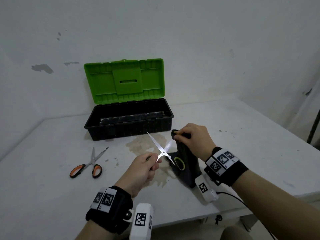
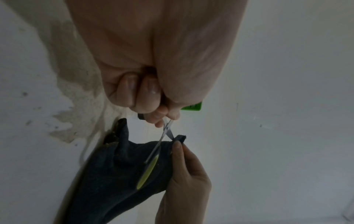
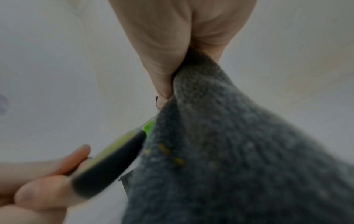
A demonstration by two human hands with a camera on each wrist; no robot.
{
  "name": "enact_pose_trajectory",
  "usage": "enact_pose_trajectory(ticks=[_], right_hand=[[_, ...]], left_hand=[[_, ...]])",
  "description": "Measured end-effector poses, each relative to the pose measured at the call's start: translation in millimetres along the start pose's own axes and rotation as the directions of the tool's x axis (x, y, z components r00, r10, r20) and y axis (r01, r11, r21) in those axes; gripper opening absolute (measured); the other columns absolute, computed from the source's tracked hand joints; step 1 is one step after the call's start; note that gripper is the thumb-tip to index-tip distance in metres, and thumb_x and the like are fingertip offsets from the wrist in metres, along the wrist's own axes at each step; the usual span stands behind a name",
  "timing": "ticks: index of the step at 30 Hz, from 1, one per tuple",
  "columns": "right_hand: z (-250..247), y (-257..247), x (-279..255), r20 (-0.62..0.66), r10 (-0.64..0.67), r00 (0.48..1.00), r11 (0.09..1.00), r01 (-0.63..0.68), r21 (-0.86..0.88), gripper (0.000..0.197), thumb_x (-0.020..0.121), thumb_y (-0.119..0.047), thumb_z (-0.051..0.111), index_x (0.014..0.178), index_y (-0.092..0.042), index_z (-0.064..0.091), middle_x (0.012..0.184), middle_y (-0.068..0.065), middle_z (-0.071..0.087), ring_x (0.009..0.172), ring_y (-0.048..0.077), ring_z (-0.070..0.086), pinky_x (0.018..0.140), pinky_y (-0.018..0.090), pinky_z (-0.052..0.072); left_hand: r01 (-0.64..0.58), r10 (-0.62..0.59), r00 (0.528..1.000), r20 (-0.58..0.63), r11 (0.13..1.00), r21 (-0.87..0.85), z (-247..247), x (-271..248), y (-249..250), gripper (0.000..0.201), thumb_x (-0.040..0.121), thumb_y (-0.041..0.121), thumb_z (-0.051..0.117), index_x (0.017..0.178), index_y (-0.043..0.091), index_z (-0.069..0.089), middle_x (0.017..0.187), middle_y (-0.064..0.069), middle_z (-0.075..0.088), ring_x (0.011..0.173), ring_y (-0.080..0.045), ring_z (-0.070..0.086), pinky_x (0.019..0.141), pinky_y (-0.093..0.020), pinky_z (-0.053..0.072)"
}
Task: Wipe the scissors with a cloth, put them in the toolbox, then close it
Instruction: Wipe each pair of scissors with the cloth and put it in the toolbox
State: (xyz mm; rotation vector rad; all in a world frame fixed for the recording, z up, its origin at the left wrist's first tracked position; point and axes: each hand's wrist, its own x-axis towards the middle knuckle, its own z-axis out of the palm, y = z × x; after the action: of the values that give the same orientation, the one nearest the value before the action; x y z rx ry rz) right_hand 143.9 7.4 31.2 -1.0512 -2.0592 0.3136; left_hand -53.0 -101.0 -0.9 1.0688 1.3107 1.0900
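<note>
My left hand grips one handle of the black-and-green scissors, held just above the table with the blades spread. The free handle loop hangs against the dark grey cloth. My right hand pinches the cloth's top corner around one blade; the other blade points up-left towards the toolbox. The left wrist view shows the crossed blades, the cloth and my right hand. The right wrist view is filled by cloth and the blurred handle.
The toolbox stands open at the back, green lid upright against the wall, with a long dark tool in its black base. A second pair of scissors with orange handles lies open on the left. A brownish stain marks the white table.
</note>
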Motion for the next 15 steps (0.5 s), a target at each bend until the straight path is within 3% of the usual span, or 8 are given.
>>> enact_pose_trajectory(ticks=[3,7,13,15], right_hand=[[-3.9,-5.7,-5.3,-0.029,-0.085,0.996,0.995,0.086,0.057,0.010,0.080,-0.021,0.080,0.090,-0.019,0.080,0.083,-0.005,0.069,0.075,0.005,0.061,0.073,0.010,0.042],[8.4,-15.2,-18.0,0.069,-0.274,0.959,0.961,0.270,0.068,0.012,0.080,-0.019,0.079,0.091,-0.014,0.079,0.082,0.000,0.069,0.073,0.005,0.061,0.072,0.007,0.044],[9.0,-2.6,-8.5,-0.003,-0.175,0.985,0.983,0.175,0.064,0.009,0.080,-0.020,0.079,0.087,-0.014,0.080,0.081,-0.003,0.067,0.073,0.003,0.058,0.071,0.007,0.042],[4.5,2.6,-1.4,-0.022,-0.088,0.996,0.996,0.088,0.030,0.008,0.081,-0.020,0.078,0.087,-0.016,0.080,0.081,-0.003,0.067,0.072,0.003,0.058,0.073,0.016,0.046]], left_hand=[[-0.003,0.002,1.000,-0.030,1.000,-0.005,2.0,0.1,0.6,0.029,0.107,0.025,0.042,0.097,0.006,0.061,0.062,0.005,0.045,0.046,-0.008,0.027,0.042,-0.019,0.021],[-0.034,0.034,0.999,-0.015,0.999,0.006,5.2,2.5,7.4,0.029,0.107,0.025,0.042,0.095,0.006,0.061,0.063,0.003,0.044,0.046,-0.008,0.026,0.043,-0.020,0.020],[-0.038,0.038,0.999,0.007,0.999,-0.002,2.0,3.5,5.8,0.030,0.107,0.027,0.042,0.096,0.005,0.060,0.063,0.003,0.044,0.047,-0.008,0.024,0.046,-0.024,0.016],[-0.018,0.018,1.000,-0.001,1.000,0.002,0.6,3.0,2.5,0.030,0.107,0.027,0.042,0.097,0.004,0.060,0.064,0.003,0.045,0.046,-0.008,0.025,0.045,-0.022,0.017]])
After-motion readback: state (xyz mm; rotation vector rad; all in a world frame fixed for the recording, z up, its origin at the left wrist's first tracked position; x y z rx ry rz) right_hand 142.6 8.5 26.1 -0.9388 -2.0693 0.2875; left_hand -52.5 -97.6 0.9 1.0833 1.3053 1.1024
